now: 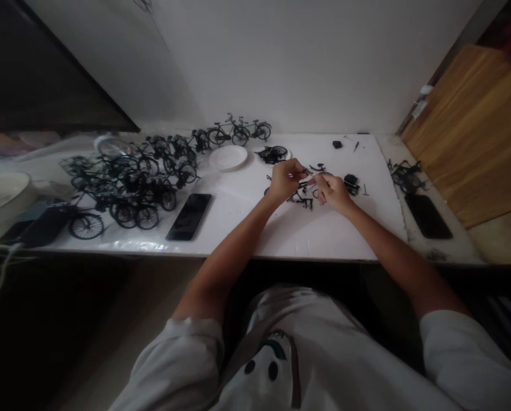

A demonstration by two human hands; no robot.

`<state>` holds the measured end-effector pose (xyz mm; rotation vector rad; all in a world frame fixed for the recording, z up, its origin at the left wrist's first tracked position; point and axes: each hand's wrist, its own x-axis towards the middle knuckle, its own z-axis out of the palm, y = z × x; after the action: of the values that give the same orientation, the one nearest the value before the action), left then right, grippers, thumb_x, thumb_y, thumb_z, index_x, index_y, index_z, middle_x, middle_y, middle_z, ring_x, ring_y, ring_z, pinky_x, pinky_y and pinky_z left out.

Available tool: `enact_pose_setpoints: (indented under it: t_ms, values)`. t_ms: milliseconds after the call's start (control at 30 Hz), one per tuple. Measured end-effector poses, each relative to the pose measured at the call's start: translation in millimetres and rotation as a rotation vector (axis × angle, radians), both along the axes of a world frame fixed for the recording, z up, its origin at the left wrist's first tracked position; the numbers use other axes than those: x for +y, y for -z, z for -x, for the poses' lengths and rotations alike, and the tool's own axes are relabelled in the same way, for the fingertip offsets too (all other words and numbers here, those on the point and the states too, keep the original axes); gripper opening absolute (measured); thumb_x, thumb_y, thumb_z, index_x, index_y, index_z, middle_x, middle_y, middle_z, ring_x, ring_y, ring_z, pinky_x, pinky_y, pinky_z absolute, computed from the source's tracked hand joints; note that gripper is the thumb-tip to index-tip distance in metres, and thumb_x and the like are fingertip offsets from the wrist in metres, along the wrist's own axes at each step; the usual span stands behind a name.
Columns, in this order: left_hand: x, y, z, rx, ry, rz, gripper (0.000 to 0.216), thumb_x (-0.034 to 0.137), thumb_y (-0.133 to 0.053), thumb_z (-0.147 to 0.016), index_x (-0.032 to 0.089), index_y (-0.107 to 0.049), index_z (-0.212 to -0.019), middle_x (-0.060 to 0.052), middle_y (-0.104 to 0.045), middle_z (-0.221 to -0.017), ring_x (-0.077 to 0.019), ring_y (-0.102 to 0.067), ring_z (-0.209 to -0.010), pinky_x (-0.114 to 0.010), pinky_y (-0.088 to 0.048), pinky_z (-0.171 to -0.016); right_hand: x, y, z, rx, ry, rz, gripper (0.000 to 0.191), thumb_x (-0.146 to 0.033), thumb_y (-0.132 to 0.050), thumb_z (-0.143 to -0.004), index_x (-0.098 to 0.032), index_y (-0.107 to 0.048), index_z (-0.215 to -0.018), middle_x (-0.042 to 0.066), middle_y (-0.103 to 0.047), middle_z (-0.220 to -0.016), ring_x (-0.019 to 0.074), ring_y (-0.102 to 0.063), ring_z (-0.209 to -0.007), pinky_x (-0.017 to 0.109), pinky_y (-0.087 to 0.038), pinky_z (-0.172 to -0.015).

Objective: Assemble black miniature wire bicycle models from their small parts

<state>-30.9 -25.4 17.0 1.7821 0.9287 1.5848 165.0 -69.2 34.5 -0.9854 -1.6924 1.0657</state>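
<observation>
My left hand (pixel 286 178) and my right hand (pixel 333 191) meet over the white table (pixel 306 228), fingers pinched together on a small dark model part (pixel 309 181) held between them. The part is too small to name for sure. Under and around my hands lie loose black miniature bicycle pieces (pixel 304 200), a small dark block (pixel 351 182) to the right, and a part-built bicycle (pixel 273 153) just beyond.
Several finished black miniature bicycles (pixel 131 182) crowd the table's left half. A white dish (pixel 228 157) sits behind centre. One black phone (pixel 189 216) lies left of my arms, another phone (pixel 427 216) at right beside more bicycle parts (pixel 405 176). A wooden board (pixel 478 131) leans at right.
</observation>
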Motion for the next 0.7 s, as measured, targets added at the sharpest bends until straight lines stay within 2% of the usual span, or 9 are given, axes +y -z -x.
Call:
enact_pose_setpoints:
  t_ms: [100, 200, 300, 367, 433, 533, 700]
  values:
    - [2, 1.3, 1, -0.003, 0.011, -0.011, 0.016, 0.01, -0.075, -0.077, 0.019, -0.062, -0.076, -0.003, -0.078, -0.078, -0.0165, -0.075, -0.077, -0.028, -0.054, -0.072, 3, 0.8, 1, 0.087, -0.057, 0.125, 0.077, -0.096, -0.063, -0.086, -0.02, -0.072, -0.091, -0.009, -0.043, -0.043, 0.0133, -0.046, -0.038, 0.027, -0.042, -0.043]
    - [3, 2.3, 0, 0.007, 0.007, -0.021, 0.016, 0.01, -0.075, -0.077, 0.019, -0.062, -0.076, -0.003, -0.078, -0.078, -0.0165, -0.075, -0.076, -0.027, -0.053, -0.069, 5, 2.6, 1, 0.108, -0.081, 0.176, 0.078, -0.097, -0.064, -0.084, -0.02, -0.071, -0.091, -0.01, -0.039, -0.044, 0.0132, -0.042, -0.038, 0.028, -0.041, -0.044]
    - [2, 2.4, -3, 0.006, 0.004, -0.003, 0.016, 0.013, -0.076, -0.078, 0.019, -0.062, -0.077, -0.002, -0.077, -0.078, -0.016, -0.074, -0.075, -0.026, -0.053, -0.068, 5, 2.4, 1, 0.034, 0.02, 0.036, 0.078, -0.098, -0.058, -0.087, -0.021, -0.071, -0.089, -0.007, -0.044, -0.05, 0.0147, -0.045, -0.045, 0.03, -0.044, -0.051]
    - [1, 1.8, -5, 0.003, 0.004, 0.003, 0.016, 0.014, -0.078, -0.079, 0.02, -0.063, -0.079, -0.002, -0.078, -0.079, -0.016, -0.074, -0.075, -0.027, -0.053, -0.07, 2, 0.4, 0, -0.078, 0.13, -0.156, 0.076, -0.095, -0.054, -0.092, -0.021, -0.072, -0.089, 0.0, -0.059, -0.063, 0.0175, -0.055, -0.059, 0.032, -0.049, -0.064]
    - [0, 1.2, -7, -0.011, 0.001, 0.001, 0.016, 0.014, -0.078, -0.08, 0.02, -0.063, -0.08, -0.002, -0.079, -0.08, -0.0165, -0.075, -0.076, -0.028, -0.054, -0.072, 0, -1.9, -1, -0.186, 0.173, -0.298, 0.073, -0.089, -0.051, -0.099, -0.02, -0.075, -0.092, 0.006, -0.074, -0.082, 0.0212, -0.065, -0.076, 0.034, -0.051, -0.077]
    - [0, 1.8, -8, -0.058, 0.016, 0.017, 0.017, 0.011, -0.076, -0.08, 0.02, -0.062, -0.079, -0.002, -0.079, -0.08, -0.017, -0.077, -0.079, -0.029, -0.056, -0.074, 0, -3.1, -3, -0.237, 0.13, -0.342, 0.071, -0.083, -0.046, -0.104, -0.02, -0.077, -0.096, 0.01, -0.081, -0.097, 0.0255, -0.071, -0.09, 0.036, -0.051, -0.088]
    - [1, 5.8, -10, -0.119, 0.042, 0.047, 0.019, 0.01, -0.077, -0.077, 0.02, -0.061, -0.075, -0.001, -0.077, -0.076, -0.0175, -0.077, -0.077, -0.028, -0.057, -0.071, 3, -3.0, -3, -0.217, 0.114, -0.308, 0.081, -0.093, -0.044, -0.098, -0.02, -0.077, -0.089, 0.01, -0.08, -0.093, 0.0261, -0.071, -0.088, 0.037, -0.051, -0.085]
